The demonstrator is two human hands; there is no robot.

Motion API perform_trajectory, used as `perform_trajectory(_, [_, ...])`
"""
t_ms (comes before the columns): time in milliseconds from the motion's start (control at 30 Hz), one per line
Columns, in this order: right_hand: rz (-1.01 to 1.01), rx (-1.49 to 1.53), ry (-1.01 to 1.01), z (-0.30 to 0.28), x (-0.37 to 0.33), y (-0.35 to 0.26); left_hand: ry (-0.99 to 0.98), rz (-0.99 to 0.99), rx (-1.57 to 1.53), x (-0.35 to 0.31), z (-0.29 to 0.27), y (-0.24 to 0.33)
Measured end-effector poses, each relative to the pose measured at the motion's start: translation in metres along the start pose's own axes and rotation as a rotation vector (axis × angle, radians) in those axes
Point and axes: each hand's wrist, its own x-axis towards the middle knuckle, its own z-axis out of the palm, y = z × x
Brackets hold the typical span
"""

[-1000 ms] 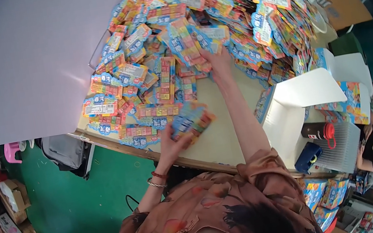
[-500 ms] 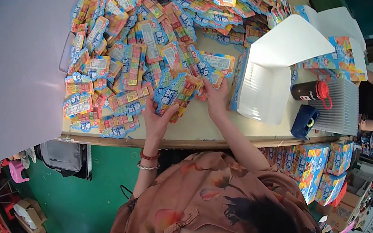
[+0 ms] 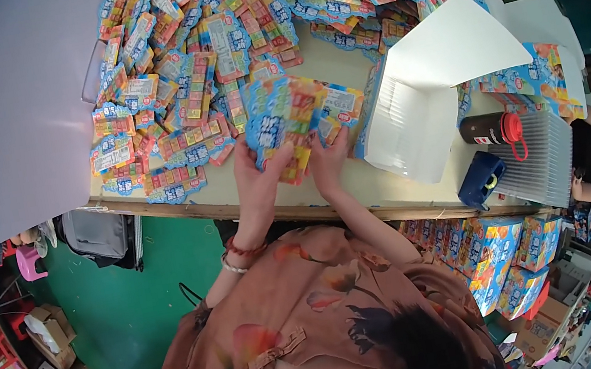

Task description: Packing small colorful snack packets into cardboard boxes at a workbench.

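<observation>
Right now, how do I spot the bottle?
Find the table, then the open white box toward its right end. Just right of that box is the dark bottle. Unlike the blue object beside it, it's red-capped.

Glossy packets [image 3: 282, 115]; smooth cardboard box [image 3: 411, 130] (sheen inside).

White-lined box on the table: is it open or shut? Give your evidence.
Open: the white-lined box has its white flap off the opening, baring its inside.
</observation>
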Motion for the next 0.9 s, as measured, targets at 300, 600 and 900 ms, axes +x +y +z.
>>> perform_trajectory(300, [0.256, 0.290, -0.034, -0.005, 0.003, 0.009, 0.328, 0.024, 0.334, 0.017, -0.025, -0.105])
perform_trajectory(600, [0.233, 0.169, -0.189, -0.019, -0.009, -0.004, 0.269, -0.076, 0.245, 0.023, -0.014, -0.063])
perform_trajectory(900, [0.556, 0.276, -0.232, -0.033, -0.016, -0.002, 0.096, -0.299, -0.073, 0.029, -0.029, -0.060])
